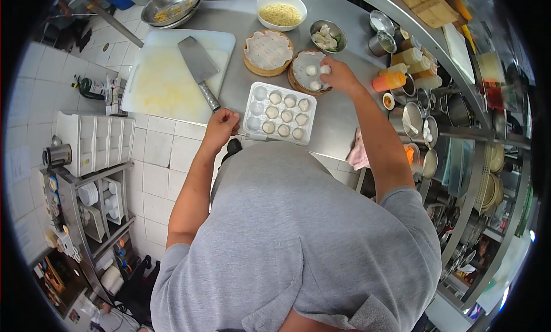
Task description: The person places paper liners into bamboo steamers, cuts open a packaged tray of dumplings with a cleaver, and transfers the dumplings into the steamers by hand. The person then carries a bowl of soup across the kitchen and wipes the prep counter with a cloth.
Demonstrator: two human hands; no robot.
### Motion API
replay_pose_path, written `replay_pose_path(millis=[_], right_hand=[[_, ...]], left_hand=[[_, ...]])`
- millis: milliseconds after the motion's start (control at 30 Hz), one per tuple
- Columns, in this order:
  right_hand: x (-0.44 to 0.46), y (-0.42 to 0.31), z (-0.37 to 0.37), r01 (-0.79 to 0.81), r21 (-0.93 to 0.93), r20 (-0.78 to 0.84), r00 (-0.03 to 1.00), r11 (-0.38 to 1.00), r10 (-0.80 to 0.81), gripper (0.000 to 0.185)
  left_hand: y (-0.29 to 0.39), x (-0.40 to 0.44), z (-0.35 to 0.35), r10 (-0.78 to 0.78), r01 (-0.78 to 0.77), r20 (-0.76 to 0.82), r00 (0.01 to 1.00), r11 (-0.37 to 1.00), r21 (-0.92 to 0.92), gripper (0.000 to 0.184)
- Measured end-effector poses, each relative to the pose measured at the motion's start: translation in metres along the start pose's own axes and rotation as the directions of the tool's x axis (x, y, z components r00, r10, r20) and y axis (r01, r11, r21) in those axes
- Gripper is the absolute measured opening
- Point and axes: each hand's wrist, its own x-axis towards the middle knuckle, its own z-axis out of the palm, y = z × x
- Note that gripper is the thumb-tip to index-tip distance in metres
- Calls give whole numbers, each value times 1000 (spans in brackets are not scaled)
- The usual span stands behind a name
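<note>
My right hand (342,75) pinches a white round dumpling (325,69) over a bamboo steamer (294,82) lined with perforated paper. Two more dumplings rest on that paper. Close to the table's front edge, my left hand (221,129) is closed, its fingers curled beside the tray's corner; what it holds, if anything, is unclear. The white plastic tray (310,125) has round hollows, several with dumplings and three bare ones along its left side. A cleaver (199,62) lies on the white cutting board (166,96), its handle end just above my left hand.
A second paper-lined steamer (268,49) sits left of the first. Behind are a bowl of noodles (280,13), a metal bowl of pale pieces and greens (328,36), and a large steel bowl (170,5). Squeeze bottles (390,81) and pots crowd the right; a pink cloth (358,151) hangs at the edge.
</note>
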Motion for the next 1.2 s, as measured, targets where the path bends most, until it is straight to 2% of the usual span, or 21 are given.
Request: replay_pose_path(millis=[33,100,167,200,233,267,400,433,500,533,567,600,633,667,700,733,800,900,933,1000,1200], right_hand=[[0,1,-2,10,-4,7,1000,1000,-10,48],[-6,7,-2,111,-192,31,994,975,-107,44],[-14,10,-4,129,-232,37,992,964,-124,42],[-15,8,-6,139,-268,25,990,953,-137,40],[-18,4,-8,148,-268,21,989,952,-148,40],[-22,0,-10,153,-234,-48,985,960,-169,39],[-41,-33,0,190,-44,-230,953,981,-196,36],[-47,-47,8,185,-32,-229,955,982,-187,36],[-61,-76,33,272,198,-154,957,942,-244,33],[-66,-84,49,251,214,-155,963,944,-221,33],[-68,-90,64,279,215,-60,960,936,-273,32],[-70,-96,76,309,218,30,946,926,-323,30],[-75,-102,85,293,226,13,953,929,-304,30],[-80,-107,93,291,191,11,954,938,-299,29],[-84,-113,98,291,153,8,955,944,-295,29],[-86,-116,102,236,185,41,968,954,-248,35],[-94,-119,101,215,198,29,974,956,-225,39],[-102,-122,98,163,213,102,977,963,-188,47],[-104,-122,100,176,207,105,974,963,-200,47],[-107,-125,101,179,174,131,970,968,-203,49],[-111,-134,95,199,108,158,964,974,-215,53]], left_hand=[[-1,0,-2,6,-6,-8,1000,1000,10,21],[-5,1,-3,5,-5,-24,1000,1000,12,20],[-8,6,-4,116,-107,-36,993,975,195,23],[-8,8,-2,119,-108,-45,992,975,193,23],[-2,10,4,238,-203,-77,968,927,316,30],[5,13,11,357,-285,-90,930,852,438,37],[36,31,38,297,-230,-40,954,813,535,43],[40,38,46,297,-232,-15,955,776,586,43],[36,53,55,276,-230,30,961,732,642,43],[28,65,59,287,-256,45,957,759,599,43],[27,70,62,303,-285,61,951,782,554,43],[28,74,64,203,-223,95,975,828,515,44],[21,78,65,200,-233,119,972,819,525,44],[14,81,67,86,-117,120,989,955,273,46],[9,86,67,-27,27,150,988,1000,5,49],[16,81,69,-21,18,166,986,1000,20,49],[38,63,75,-190,205,127,973,973,-109,52],[50,57,80,-319,339,149,936,930,-140,47],[50,55,77,-330,351,155,931,926,-140,47],[55,55,67,-261,386,486,834,906,-175,45],[36,49,72,-170,318,450,877,906,-278,33]])
